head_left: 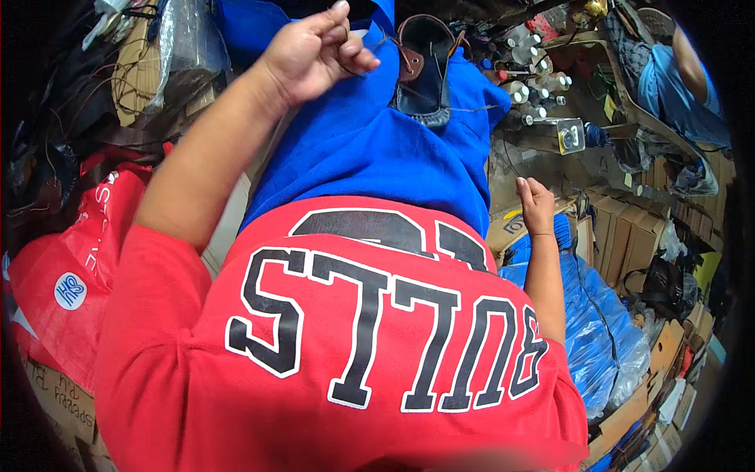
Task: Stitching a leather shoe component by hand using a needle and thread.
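Observation:
A dark leather shoe (422, 98) with a brown inner part and a stitched, gathered toe lies on the blue cloth (354, 149) over my lap. My left hand (318, 55) is raised left of the shoe, its fingers curled round a thin dark thread that loops below them. Off to the right, away from the shoe, my right hand (536, 206) pinches the end of another thin strand (510, 157). Loose thread also sticks out from the shoe's toe toward the right. Whether both strands are one thread I cannot tell.
Several small bottles (535, 90) and a clear square container (569, 135) stand right of my lap. Blue plastic wrapping (590, 322) and cardboard boxes (629, 228) lie farther right. A red bag (79, 267) is at left. Another person in blue clothing (676, 90) is at upper right.

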A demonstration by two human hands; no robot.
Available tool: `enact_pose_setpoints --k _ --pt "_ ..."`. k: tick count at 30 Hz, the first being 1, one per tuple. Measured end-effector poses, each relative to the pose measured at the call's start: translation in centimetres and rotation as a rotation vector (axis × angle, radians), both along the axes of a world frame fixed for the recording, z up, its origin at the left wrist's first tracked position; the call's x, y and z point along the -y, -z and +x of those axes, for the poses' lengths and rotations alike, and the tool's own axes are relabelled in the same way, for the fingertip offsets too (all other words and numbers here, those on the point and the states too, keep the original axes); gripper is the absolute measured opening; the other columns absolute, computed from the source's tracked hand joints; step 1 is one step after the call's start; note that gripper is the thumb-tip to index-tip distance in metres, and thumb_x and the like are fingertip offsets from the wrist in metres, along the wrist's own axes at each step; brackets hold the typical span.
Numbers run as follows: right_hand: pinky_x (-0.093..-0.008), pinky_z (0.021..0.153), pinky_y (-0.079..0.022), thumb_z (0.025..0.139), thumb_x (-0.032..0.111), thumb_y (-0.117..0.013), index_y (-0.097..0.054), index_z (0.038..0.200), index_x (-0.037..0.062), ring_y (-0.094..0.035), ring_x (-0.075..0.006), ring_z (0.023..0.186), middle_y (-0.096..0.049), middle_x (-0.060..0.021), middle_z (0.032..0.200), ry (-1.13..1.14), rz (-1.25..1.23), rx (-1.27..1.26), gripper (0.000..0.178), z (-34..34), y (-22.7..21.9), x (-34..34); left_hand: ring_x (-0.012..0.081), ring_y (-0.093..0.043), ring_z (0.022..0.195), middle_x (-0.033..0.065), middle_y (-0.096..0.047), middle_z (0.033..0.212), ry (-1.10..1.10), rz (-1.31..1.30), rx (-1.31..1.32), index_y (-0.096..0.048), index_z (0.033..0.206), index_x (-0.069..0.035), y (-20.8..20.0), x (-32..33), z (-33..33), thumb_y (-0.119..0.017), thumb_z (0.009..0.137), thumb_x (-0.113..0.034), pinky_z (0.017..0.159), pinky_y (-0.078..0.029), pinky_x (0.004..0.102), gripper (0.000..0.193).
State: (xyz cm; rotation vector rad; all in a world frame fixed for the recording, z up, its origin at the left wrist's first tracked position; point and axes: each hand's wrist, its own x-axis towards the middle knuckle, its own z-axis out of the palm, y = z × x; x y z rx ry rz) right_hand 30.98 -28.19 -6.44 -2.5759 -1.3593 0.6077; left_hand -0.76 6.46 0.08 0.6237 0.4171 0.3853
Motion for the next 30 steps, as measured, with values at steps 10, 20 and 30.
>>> enact_pose_setpoints --k 10,20,30 --pt "-0.0314 0.087 -0.043 0.081 0.026 -0.070 -0.045 0.135 0.0111 -0.054 -0.0163 0.098 -0.054 -0.0069 0.117 0.091 0.640 -0.514 0.062 -2.2 -8.0 -10.5 0.0202 -0.063 0.065 0.0106 -0.069 0.081 0.016 1.299 -0.777 -0.070 0.090 -0.005 2.0 -8.3 2.3 -0.056 0.086 -0.038 0.059 -0.049 0.0337 0.036" --pt "-0.0245 0.055 -0.033 0.072 0.027 -0.080 -0.051 0.113 0.0072 -0.038 -0.0080 0.062 -0.041 0.0031 0.065 -0.460 -0.004 -0.305 0.054 -8.8 -10.1 -21.6 0.0305 -0.063 0.096 0.0172 -0.065 0.106 0.700 1.423 -1.302 -0.069 0.101 -0.007 5.3 -6.0 11.8 -0.072 0.067 -0.051 0.085 -0.048 0.0388 0.056" --pt "-0.0222 0.053 -0.034 0.074 0.030 -0.078 -0.054 0.111 0.0029 -0.040 -0.0052 0.061 -0.044 0.0053 0.066 -0.011 0.221 -0.209 0.052 -10.1 -7.9 -18.1 0.0187 -0.065 0.079 0.0104 -0.069 0.086 -0.055 1.147 -0.623 -0.070 0.096 -0.005 6.0 -7.3 5.7 -0.072 0.072 -0.031 0.075 -0.049 0.0308 0.036"
